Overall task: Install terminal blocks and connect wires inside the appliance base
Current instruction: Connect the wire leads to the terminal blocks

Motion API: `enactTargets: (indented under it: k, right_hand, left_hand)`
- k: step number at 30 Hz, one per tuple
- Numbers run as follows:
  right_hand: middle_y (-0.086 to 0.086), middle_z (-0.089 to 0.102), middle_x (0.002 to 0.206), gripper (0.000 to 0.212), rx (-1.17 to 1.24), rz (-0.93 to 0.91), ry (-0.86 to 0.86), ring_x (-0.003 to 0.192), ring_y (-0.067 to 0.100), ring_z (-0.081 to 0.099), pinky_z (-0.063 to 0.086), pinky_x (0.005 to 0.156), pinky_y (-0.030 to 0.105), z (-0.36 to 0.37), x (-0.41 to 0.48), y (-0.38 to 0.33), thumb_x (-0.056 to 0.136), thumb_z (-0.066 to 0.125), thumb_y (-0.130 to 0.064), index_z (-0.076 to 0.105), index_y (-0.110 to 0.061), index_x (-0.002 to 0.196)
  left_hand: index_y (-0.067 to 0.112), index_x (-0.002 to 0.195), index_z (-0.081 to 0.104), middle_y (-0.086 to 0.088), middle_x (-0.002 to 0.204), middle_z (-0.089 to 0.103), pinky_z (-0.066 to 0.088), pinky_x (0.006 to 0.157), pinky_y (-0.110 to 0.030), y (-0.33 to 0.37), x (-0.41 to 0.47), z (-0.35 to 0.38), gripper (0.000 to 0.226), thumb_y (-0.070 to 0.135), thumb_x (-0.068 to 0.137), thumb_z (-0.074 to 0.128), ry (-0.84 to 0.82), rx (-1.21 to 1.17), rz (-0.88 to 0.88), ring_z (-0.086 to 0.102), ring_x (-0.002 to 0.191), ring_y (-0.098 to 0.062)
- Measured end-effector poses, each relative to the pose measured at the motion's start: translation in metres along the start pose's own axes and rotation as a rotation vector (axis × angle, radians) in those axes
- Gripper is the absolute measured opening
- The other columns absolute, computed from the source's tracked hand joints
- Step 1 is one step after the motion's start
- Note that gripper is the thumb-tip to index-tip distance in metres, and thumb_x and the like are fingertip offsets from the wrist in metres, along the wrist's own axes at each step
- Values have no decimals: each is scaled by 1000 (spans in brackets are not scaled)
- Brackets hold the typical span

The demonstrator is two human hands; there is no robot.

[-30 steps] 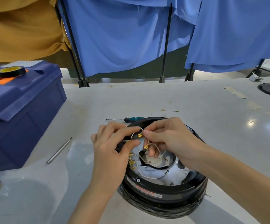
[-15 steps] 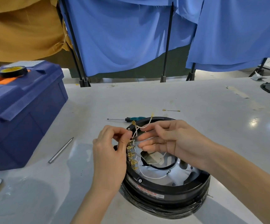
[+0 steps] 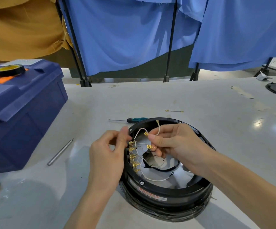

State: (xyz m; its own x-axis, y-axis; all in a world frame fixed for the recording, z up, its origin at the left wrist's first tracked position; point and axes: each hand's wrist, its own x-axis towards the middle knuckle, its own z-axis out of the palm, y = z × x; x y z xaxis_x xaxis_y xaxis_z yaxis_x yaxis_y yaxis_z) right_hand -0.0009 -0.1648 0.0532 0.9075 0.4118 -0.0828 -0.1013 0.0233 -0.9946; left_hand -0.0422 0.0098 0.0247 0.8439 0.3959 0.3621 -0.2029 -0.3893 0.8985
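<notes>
Right hand: our right hand pinches the white wire between thumb and fingers, up over the base.
Left hand: our left hand is at the left rim, fingers curled by the top of the brass row. It is blurry, so we cannot tell if it grips anything.
White wire: it starts at the brass row, loops up, and runs right into our pinch.
Brass ends: two flat brass ends hang loose beside our right thumb.
What changed: a second ago our two hands were bunched tight together with the wire hidden between them. Now they are apart, and the wire is lifted and spread out.
What that means: we think the wires are untangled, so one end can go on the row next.
Which way it points: the wire's long way goes left to right, from row to hand. Its ring tip points up and away from us. The flat ends point left, toward the row.
Base: the round black base lies open on the table, right in front of us.
Farther out: a screwdriver lies just behind the base and a metal pin off to the left.
</notes>
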Motion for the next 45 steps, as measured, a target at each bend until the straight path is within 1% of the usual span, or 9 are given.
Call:
enactTargets:
  k: [2, 5, 7, 9, 13, 16, 26, 34, 45]
  right_hand:
    - [12, 63, 61, 7, -117, 51, -14, 48, 18, 55, 43, 46, 22, -2, 1, -3, 86, 70, -2, 66, 2, 81]
    - [12, 61, 59, 13, -302, 150, -62, 42, 15, 56, 40, 39, 19, 0, 2, -5, 91, 64, 1, 63, 5, 78]
    - [14, 59, 60, 13, -382, 201, -95, 41, 17, 57, 41, 37, 21, 4, 4, -3, 93, 59, 2, 60, 6, 81]
    - [14, 58, 61, 12, -423, 230, -113, 41, 20, 58, 44, 38, 24, 9, 7, -1, 95, 54, 4, 58, 6, 85]
    - [11, 58, 59, 12, -441, 255, -128, 40, 19, 58, 43, 37, 23, 16, 17, 0, 96, 51, 5, 57, 6, 86]
    - [8, 57, 55, 11, -400, 265, -147, 39, 18, 58, 42, 36, 22, 22, 22, -1, 96, 52, 4, 58, 6, 86]
    - [6, 57, 54, 10, -293, 269, -127, 40, 13, 51, 36, 37, 19, 23, 30, 3, 89, 60, 5, 62, 4, 79]
    - [13, 58, 60, 6, -279, 263, -83, 37, 12, 47, 33, 34, 18, 25, 32, 3, 86, 61, 9, 62, 7, 81]
    - [11, 55, 55, 4, -158, 304, -41, 36, 9, 47, 36, 36, 17, 28, 29, 5, 85, 63, 11, 64, 10, 89]
  left_hand:
    - [17, 63, 58, 3, 56, 59, 37, 52, -19, -5, 4, -5, 47, 51, 93, 44, 102, 225, 10, 54, 57, -12]
    - [6, 55, 50, 0, 48, 51, 37, 54, -30, -7, 4, -7, 75, 62, 86, 13, -7, 338, -43, 52, 56, -24]
    - [8, 49, 43, -5, 49, 48, 38, 59, -37, -6, 2, -5, 78, 67, 81, 3, -59, 395, -100, 51, 60, -31]
    - [14, 46, 38, -5, 51, 48, 37, 60, -37, -6, 1, -4, 74, 68, 85, 6, -59, 438, -131, 50, 61, -29]
    - [13, 45, 35, -3, 46, 43, 31, 49, -32, -9, 0, -4, 68, 64, 90, 35, -44, 549, -91, 48, 54, -25]
    - [13, 46, 36, -2, 46, 41, 27, 47, -31, -11, 0, -2, 64, 57, 91, 42, -60, 566, -62, 46, 53, -23]
    - [15, 47, 33, -4, 49, 37, 26, 52, -37, -11, 1, 0, 60, 48, 96, 42, -78, 531, -68, 42, 59, -29]
    - [16, 55, 38, -6, 58, 46, 38, 64, -40, -8, 0, 2, 54, 47, 99, 33, -115, 564, -62, 46, 69, -33]
    - [16, 57, 41, -7, 63, 51, 34, 61, -37, -10, 3, 1, 55, 49, 100, 30, -157, 592, -89, 45, 64, -29]
